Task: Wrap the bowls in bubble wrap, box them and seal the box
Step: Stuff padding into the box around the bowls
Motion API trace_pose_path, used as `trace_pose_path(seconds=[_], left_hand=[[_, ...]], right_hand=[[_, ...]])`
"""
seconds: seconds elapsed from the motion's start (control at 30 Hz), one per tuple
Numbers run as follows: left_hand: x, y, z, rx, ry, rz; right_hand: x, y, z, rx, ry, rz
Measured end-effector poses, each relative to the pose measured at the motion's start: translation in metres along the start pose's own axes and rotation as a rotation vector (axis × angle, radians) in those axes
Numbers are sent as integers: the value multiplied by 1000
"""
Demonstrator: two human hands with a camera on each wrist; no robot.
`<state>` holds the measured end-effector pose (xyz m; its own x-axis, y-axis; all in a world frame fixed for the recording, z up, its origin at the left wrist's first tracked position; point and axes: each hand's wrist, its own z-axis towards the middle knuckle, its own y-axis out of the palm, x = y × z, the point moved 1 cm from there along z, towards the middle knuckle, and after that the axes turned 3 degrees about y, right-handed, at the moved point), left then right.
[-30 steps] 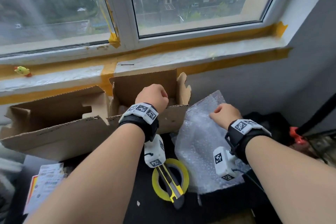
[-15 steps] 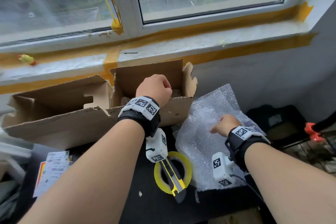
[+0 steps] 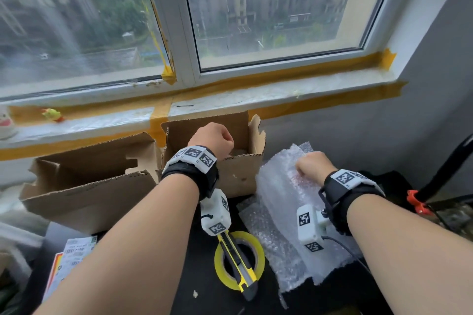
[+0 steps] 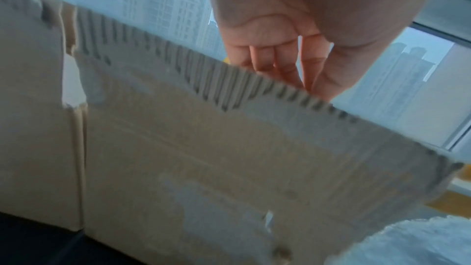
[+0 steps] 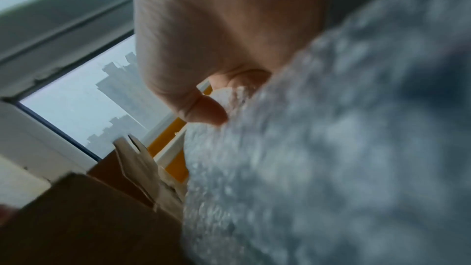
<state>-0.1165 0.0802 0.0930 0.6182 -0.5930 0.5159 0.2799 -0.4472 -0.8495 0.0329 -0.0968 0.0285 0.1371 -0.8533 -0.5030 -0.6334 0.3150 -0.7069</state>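
- Nearest, a yellow knife lies across the tape roll on the dark table.
- Right hand pinches the bubble wrap beside the box.
- Left hand dips into the open box, fingers curled behind its near wall; whether they're clutching anything, can't tell.
- Bowls: hidden.
- Behind, a windowsill.

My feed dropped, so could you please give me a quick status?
Left hand over the open box, holding nothing seen. Right hand pinching bubble wrap. Bowls not visible. Tape roll and knife nearby.
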Motion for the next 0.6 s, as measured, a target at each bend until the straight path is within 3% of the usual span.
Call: trace_pose_path(seconds=[0.27,0.37,0.5,0.6], left_hand=[[15,-25,-4,-4,5,-123],[18,-34,-6,-32,-6,-224],[26,-44,-13,-123,-4,-347],[30,-52,-21,-256,33,-576]], right_hand=[[-31,-38,-32,-13,-168,433],[-51,-57,-50,-106,-236,501],[-82,-79,-76,-152,-392,571],[-100,-91,-89,-192,-482,651]])
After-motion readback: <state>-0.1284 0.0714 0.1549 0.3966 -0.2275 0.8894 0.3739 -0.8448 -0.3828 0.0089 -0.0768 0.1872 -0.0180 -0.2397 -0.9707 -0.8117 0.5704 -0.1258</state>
